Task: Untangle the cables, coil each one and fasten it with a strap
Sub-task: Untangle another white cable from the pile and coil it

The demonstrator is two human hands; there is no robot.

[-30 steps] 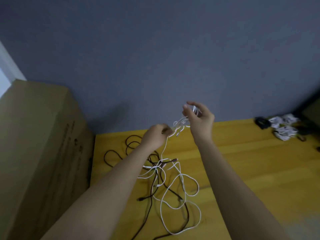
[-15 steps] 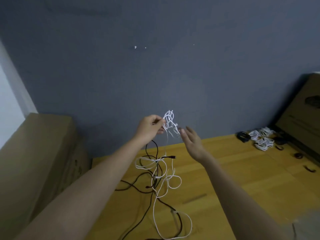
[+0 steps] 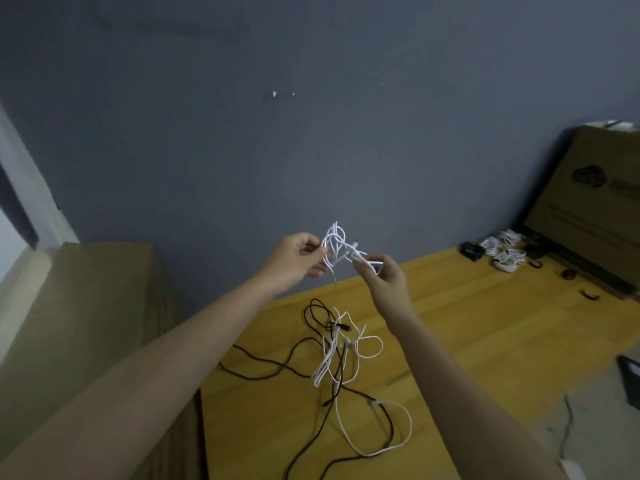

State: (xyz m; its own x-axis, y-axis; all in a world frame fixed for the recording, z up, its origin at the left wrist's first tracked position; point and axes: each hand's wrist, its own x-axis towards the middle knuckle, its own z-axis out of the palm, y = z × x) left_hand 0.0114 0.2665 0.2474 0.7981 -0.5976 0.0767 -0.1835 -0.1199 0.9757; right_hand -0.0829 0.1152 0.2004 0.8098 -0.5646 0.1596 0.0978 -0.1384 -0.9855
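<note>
A knotted bunch of white cable [image 3: 336, 242] is held up in front of the grey wall. My left hand [image 3: 294, 259] pinches its left side. My right hand [image 3: 384, 277] grips the strands at its right end. From the knot a white strand drops to a tangle of white cable [image 3: 346, 355] and black cable [image 3: 277, 367] lying on the yellow table [image 3: 485, 323]. A further white loop [image 3: 391, 431] lies nearer the front edge.
Several coiled white cables [image 3: 504, 251] and small black straps [image 3: 588, 294] lie at the table's far right. A cardboard box [image 3: 69, 323] stands at the left, another box [image 3: 595, 209] at the far right. A dark object [image 3: 628, 379] sits beyond the table's right edge.
My right hand went from open beside the knot to gripping its right strands. Both hands and the knot sit at about the same height as half a second ago; the tangle has shifted slightly.
</note>
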